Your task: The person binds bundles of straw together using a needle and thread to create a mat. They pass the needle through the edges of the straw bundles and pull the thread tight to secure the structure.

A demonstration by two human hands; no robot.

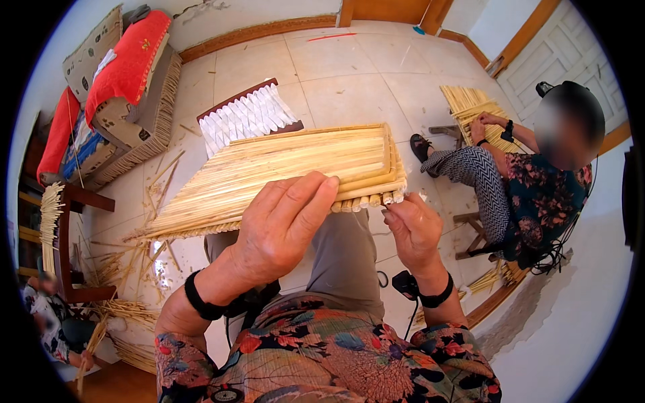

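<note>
A flat mat of pale yellow plant stalks (289, 158) laid side by side rests across my lap, its long side slanting away to the left. My left hand (279, 225) presses over its near edge, fingers on top, the thumb hidden. At the near right corner, cut stalk ends (363, 203) show in a row beneath a bent border of stalks. My right hand (414, 228) is closed in a pinch right beside that corner; what lies between thumb and fingers is too small to make out.
On the right a seated co-worker (537, 181) handles another stalk mat (470, 104). Beyond my mat is a white-covered stool (248, 114). Loose stalks (127, 312) litter the left floor, near a wooden chair (87, 292), another person (57, 322) and a sofa with red cloth (131, 60).
</note>
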